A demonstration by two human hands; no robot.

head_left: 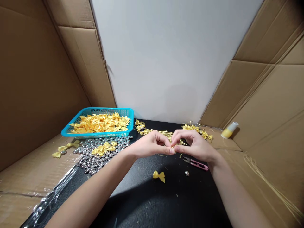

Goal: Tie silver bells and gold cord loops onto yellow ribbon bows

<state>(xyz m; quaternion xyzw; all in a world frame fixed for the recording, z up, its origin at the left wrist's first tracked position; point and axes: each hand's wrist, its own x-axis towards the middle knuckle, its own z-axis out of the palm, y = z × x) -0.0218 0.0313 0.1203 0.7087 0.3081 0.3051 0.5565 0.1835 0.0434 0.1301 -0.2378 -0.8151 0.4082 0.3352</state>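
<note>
My left hand [152,145] and my right hand [193,144] meet fingertip to fingertip above the black mat [147,196]. Both are pinched closed on something small and yellowish between them; I cannot make it out. A single yellow ribbon bow [159,176] lies on the mat just below my hands. Pink thread snips [197,163] rest beside my right wrist, with a small silver bell [186,173] near them. Gold threads [163,133] lie behind my hands.
A blue basket [95,111] full of yellow bows stands at the back left. In front of it lies a heap of silver bells [99,155] with some bows on top. Finished bows [197,129] sit at the back right. A yellow spool [229,129] leans by the cardboard wall.
</note>
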